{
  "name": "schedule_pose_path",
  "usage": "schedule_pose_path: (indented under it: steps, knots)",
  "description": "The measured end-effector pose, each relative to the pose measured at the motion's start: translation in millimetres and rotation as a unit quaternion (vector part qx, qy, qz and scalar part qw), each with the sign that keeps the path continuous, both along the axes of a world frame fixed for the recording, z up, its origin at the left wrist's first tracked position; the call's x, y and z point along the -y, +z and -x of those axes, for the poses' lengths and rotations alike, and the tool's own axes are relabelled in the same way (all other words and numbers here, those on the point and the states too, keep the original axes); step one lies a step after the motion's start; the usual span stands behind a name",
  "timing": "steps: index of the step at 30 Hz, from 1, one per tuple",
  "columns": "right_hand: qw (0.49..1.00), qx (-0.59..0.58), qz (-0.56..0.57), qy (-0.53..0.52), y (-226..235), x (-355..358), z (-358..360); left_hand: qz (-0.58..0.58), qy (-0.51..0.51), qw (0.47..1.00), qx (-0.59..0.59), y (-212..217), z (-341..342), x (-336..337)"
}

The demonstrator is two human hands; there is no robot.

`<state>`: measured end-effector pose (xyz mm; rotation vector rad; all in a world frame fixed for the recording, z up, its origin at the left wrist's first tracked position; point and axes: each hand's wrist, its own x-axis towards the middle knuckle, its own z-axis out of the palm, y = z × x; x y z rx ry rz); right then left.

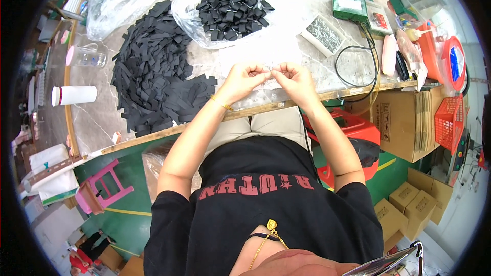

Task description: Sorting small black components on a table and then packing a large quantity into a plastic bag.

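My left hand [242,83] and my right hand [296,83] meet fingertip to fingertip just above the table's near edge. Each one is closed in a pinch of thumb and forefinger. Whatever sits between the fingertips is too small to make out. To the left of my hands spreads a large heap of flat black fabric strips [153,56]. Ahead, a smaller heap of short folded black pieces [232,13] lies on a clear plastic bag [186,20]. A white tray [310,36] of small metal pieces [324,35] stands ahead and to the right.
A green box [350,6] with a looped black cable [338,56] is at the right. White tumbler [76,95] and clear jug [92,57] are at the left. Cardboard boxes [394,122] and a red plastic seat [358,128] stand below the table's right side, a pink stool [110,186] at lower left.
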<state>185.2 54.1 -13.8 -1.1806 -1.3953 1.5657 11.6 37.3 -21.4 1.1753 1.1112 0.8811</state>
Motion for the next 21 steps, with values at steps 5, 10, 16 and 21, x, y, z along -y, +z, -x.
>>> schedule_pose_path:
  steps: [5,10,16,21]
  knots:
    - [0.957,0.174,-0.23,-0.024,10,6,9,-0.008,0.018,1.0,0.01,5,2,3]
    - [0.914,0.209,-0.347,-0.025,14,8,15,-0.032,0.044,0.998,-0.008,2,0,7]
    - [0.891,0.22,-0.394,-0.042,13,21,25,-0.049,0.099,0.993,-0.052,7,-2,10]
    - [0.968,0.099,-0.224,-0.044,15,26,27,-0.061,0.095,0.993,0.014,7,7,8]
